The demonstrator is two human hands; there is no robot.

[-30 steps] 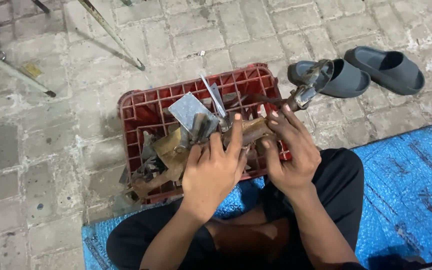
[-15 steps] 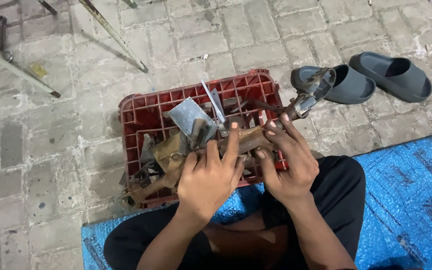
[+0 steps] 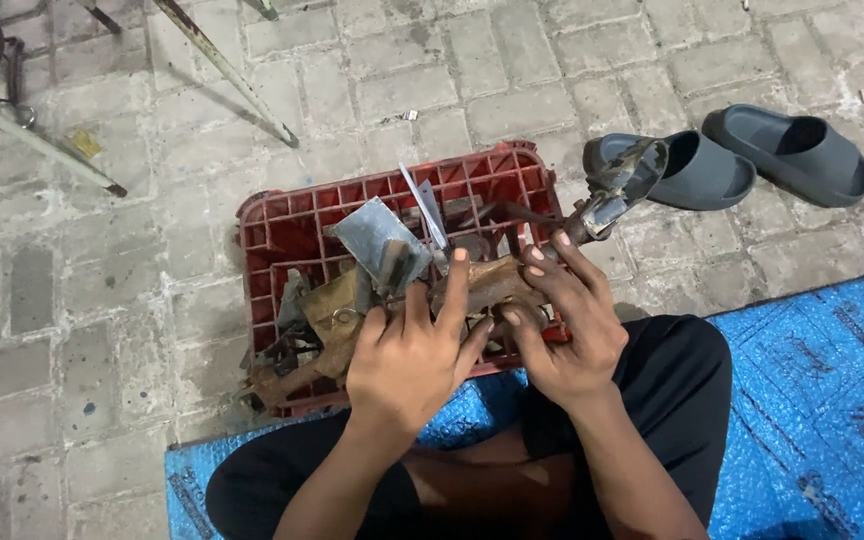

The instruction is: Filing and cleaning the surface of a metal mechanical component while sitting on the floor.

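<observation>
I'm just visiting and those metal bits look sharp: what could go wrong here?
The bare left hand and right hand grip a rusty metal assembly with thin plate edges; a slip might cut fingers. It rests on an upturned red crate, so it may tip. Loose parts could drop onto the paving.

Dim, flat, cool overhead light, soft short shadows, mild grain, sharp focus, no glare

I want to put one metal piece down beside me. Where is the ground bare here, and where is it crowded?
Bare paving lies left of the red plastic crate, up to the slanted metal rods, and between the crate and the grey rubber slippers. The blue plastic sheet on the right is bare too. The crate top is crowded: rusty metal parts and both hands, left hand, right hand.
</observation>
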